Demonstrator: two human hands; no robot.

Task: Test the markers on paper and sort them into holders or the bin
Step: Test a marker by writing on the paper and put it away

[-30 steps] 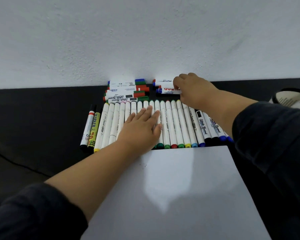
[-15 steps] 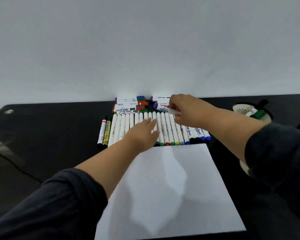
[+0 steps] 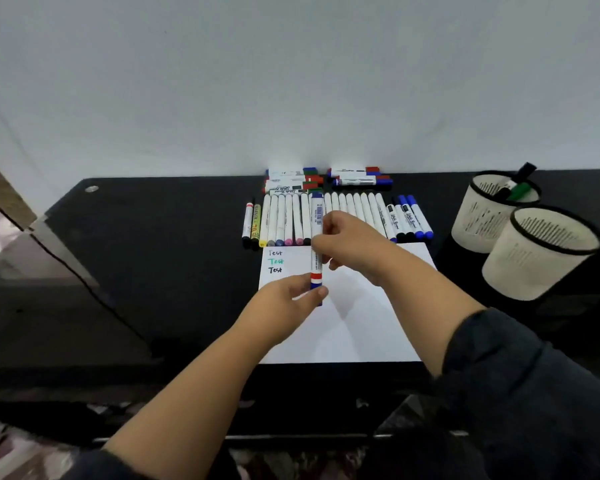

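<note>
A white marker with a blue cap (image 3: 316,233) is held upright above the white paper (image 3: 361,327). My right hand (image 3: 352,244) grips its barrel near the middle. My left hand (image 3: 291,303) pinches the blue cap at its lower end. The paper carries the word "Test" written three times (image 3: 275,261), in black, green and black. A row of several markers (image 3: 340,216) lies on the black table behind the paper, with two small stacks of markers (image 3: 326,178) against the wall. Two white mesh holders (image 3: 537,251) stand at the right; the far holder (image 3: 492,206) has markers in it.
The black table (image 3: 170,237) runs left to a rounded corner with a small hole (image 3: 91,188). A white wall (image 3: 291,81) rises right behind the markers. A dark slanted surface (image 3: 49,271) sits at the left. No bin is in view.
My right hand lifted a blue-capped marker from the back stack and brought it over the paper. My left hand left the marker row and took hold of the cap. The view pulled back.
</note>
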